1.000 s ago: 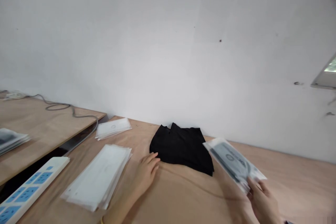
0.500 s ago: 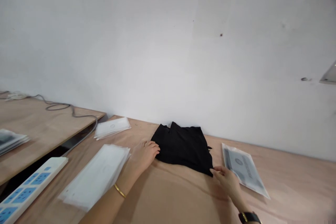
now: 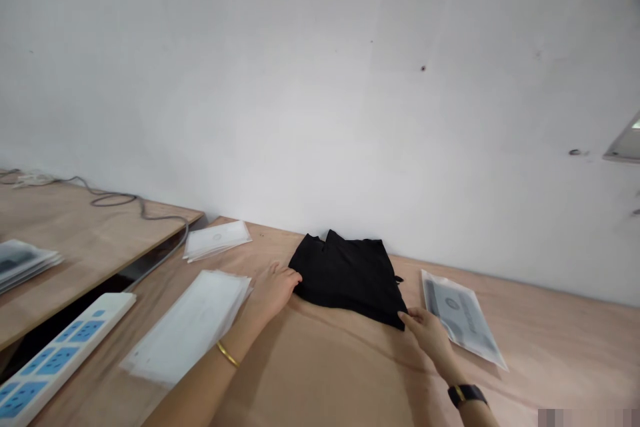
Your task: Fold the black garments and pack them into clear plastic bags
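A folded black garment (image 3: 347, 275) lies on the wooden table (image 3: 340, 373) close to the white wall. My left hand (image 3: 274, 288) rests at its left edge, fingers curled against the cloth. My right hand (image 3: 427, 333) reaches to its front right corner, fingertips touching the fabric. Whether either hand grips the cloth I cannot tell. A clear plastic bag with a dark packed item (image 3: 463, 317) lies flat just right of my right hand.
A stack of clear plastic bags (image 3: 193, 323) lies left of my left arm, a smaller stack (image 3: 216, 240) behind it. A white and blue power strip (image 3: 60, 360) bridges the gap to a second table (image 3: 75, 240) with a grey cable (image 3: 130, 203) and more bags (image 3: 23, 260).
My right hand put the packed bag down on the table at the right and moved to the garment's front right corner. My left hand slid up to the garment's left edge.
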Motion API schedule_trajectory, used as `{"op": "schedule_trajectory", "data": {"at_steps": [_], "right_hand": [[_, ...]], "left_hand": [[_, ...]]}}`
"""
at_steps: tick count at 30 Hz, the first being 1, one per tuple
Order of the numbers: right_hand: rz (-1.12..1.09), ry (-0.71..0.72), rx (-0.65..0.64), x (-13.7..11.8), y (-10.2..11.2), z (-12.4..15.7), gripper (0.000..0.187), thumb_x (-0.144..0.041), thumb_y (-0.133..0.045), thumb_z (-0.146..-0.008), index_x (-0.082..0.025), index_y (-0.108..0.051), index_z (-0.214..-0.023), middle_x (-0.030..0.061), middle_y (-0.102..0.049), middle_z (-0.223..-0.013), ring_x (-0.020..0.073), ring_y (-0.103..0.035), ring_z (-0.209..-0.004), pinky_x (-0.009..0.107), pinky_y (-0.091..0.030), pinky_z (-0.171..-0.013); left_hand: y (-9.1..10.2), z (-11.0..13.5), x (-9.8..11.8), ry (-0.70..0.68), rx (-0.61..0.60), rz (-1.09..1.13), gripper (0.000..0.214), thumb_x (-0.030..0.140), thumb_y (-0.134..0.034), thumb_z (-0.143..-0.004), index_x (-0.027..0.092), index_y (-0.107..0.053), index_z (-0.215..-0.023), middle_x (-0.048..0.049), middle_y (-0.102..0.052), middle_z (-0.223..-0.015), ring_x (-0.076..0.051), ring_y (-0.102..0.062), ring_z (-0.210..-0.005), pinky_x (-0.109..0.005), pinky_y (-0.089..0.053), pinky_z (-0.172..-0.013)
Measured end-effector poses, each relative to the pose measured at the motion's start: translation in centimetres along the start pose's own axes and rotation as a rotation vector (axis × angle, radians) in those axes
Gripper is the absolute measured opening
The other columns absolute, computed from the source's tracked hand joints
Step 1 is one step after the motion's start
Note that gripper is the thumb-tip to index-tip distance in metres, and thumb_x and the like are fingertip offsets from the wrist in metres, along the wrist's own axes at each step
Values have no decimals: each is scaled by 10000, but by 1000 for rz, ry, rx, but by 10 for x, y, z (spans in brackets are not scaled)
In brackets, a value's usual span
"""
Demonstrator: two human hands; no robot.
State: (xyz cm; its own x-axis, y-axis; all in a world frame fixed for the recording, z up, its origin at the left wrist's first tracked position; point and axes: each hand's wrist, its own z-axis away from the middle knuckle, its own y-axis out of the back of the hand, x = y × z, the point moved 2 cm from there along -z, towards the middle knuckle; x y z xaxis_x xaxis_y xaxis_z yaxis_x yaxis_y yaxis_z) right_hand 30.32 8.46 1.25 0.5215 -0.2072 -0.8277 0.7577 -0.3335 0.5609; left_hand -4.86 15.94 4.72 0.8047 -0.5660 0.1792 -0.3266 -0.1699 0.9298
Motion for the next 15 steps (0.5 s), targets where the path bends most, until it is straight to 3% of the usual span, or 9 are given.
{"op": "schedule_trajectory", "data": {"at_steps": [3, 6, 8, 9, 11, 12, 15], "right_hand": [[-48, -12, -73, 9, 14, 25, 376, -590, -529, -641, -232, -470, -543, -58, -441, -414, 119, -415, -380, 246, -296, -409], [-15, -19, -274, 28, 30, 62, 396, -580, -566, -646, -229, -442, -508, -57, -438, -400, 88, -342, -320, 229, -229, -350], [57, 10, -291, 33, 33, 81, 383, -553, -593, -669, -222, -480, -511, -30, -502, -426, 103, -401, -343, 229, -263, -349], [82, 42, -234, 30, 31, 86, 360, -544, -600, -684, -219, -530, -547, -10, -561, -475, 127, -474, -395, 233, -326, -378], [97, 166, -101, 17, 16, 93, 306, -525, -599, -722, -225, -657, -737, 43, -703, -723, 206, -640, -662, 269, -486, -586], [104, 238, -75, 11, 5, 96, 324, -511, -596, -738, -237, -689, -883, 63, -728, -917, 248, -659, -853, 310, -509, -740], [233, 419, -207, 6, -28, 109, 471, -448, -599, -764, -299, -605, -1211, 37, -554, -1339, 313, -453, -1267, 471, -357, -1045]], "left_hand": [[22, 21, 2, -16, -31, 18, 306, 91, -415, -888, 244, -679, -912, -4, -700, -934, -184, -609, -916, -406, -312, -997], [46, 58, 13, -91, -181, 103, 227, 156, -495, -868, 264, -693, -842, 19, -705, -865, -181, -626, -854, -342, -397, -880], [54, 79, 26, -107, -264, 172, 117, 239, -586, -842, 266, -699, -854, 23, -708, -861, -185, -636, -833, -315, -428, -824], [55, 84, 34, -105, -275, 203, 103, 270, -615, -831, 265, -699, -891, 19, -711, -887, -186, -638, -851, -306, -439, -818], [47, 86, 49, -105, -243, 242, 201, 309, -629, -835, 266, -677, -1026, -3, -697, -1042, -201, -614, -992, -318, -438, -887], [40, 85, 55, -112, -226, 246, 269, 328, -624, -843, 276, -649, -1106, -16, -664, -1150, -216, -574, -1093, -349, -413, -950], [19, 89, 62, -142, -266, 231, 473, 435, -619, -835, 336, -520, -1287, -28, -505, -1376, -266, -405, -1300, -482, -285, -1074]]}}
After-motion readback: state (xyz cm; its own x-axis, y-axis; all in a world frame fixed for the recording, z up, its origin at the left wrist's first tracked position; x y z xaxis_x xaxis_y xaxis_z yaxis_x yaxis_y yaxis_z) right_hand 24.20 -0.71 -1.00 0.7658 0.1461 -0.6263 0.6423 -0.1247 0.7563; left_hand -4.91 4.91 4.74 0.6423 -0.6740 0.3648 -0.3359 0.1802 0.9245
